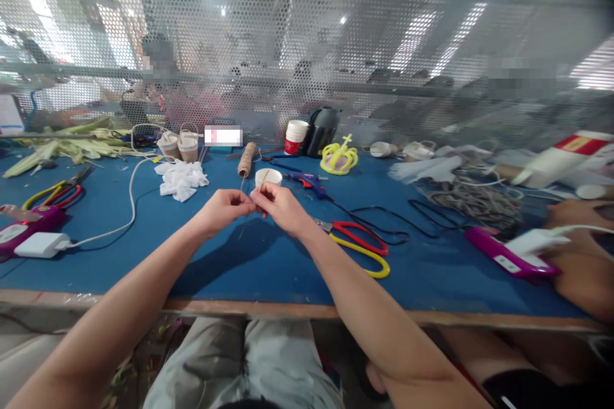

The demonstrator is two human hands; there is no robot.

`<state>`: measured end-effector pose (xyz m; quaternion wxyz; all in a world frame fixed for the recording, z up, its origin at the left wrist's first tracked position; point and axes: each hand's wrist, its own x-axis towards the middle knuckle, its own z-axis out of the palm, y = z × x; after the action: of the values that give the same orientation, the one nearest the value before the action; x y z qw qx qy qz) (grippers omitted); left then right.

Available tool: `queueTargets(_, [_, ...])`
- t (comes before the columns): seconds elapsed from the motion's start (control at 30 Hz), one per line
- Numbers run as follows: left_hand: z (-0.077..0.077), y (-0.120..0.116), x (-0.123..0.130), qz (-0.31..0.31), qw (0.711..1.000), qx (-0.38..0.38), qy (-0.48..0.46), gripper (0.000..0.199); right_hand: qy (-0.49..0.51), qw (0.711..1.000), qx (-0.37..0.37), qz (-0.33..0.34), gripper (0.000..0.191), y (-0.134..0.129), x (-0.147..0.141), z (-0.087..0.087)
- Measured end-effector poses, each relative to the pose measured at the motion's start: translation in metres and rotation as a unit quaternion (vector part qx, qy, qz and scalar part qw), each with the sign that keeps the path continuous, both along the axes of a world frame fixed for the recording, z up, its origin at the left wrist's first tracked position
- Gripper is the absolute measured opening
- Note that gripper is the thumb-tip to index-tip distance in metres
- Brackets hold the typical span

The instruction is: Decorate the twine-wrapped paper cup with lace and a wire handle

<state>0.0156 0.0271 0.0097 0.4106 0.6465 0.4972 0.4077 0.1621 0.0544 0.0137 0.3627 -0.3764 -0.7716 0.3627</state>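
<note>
My left hand (229, 209) and my right hand (277, 204) meet fingertip to fingertip above the blue tabletop, both pinched closed on a thin piece of twine (243, 225). One strand hangs below my fingers. Behind my left hand lies a spool of brown twine (247, 160), with a strand running down towards my fingers. A white paper cup (268, 177) is just beyond my right hand, a thin stick-like piece showing in front of it. Scissors with red and yellow handles (362, 246) lie to the right of my right wrist.
A blue glue gun (307, 183) trails a black cord rightward. Behind it are stacked cups (296, 137), a dark kettle (323, 132) and a yellow crown-shaped piece (339, 156). Purple power strips (511, 252) lie at both sides. Another person's arm (575, 249) rests at far right.
</note>
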Motion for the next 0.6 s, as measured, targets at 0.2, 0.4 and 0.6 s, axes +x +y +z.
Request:
queueTargets(0.2, [0.0049, -0.0018, -0.0032, -0.021, 1.000, -0.009, -0.019, 0.022, 0.024, 0.999, -0.027, 0.003, 0.029, 0.0029, 0.0015, -0.0019])
queueTargets(0.4, [0.0047, -0.0011, -0.0044, -0.012, 1.000, 0.027, 0.003, 0.017, 0.004, 1.000, -0.025, -0.018, 0.028, 0.0012, 0.0029, 0.0000])
queueTargets(0.6, [0.0010, 0.0008, -0.0016, 0.001, 0.999, 0.032, 0.017, 0.014, -0.007, 0.999, -0.021, -0.032, 0.027, -0.0003, 0.0025, 0.0005])
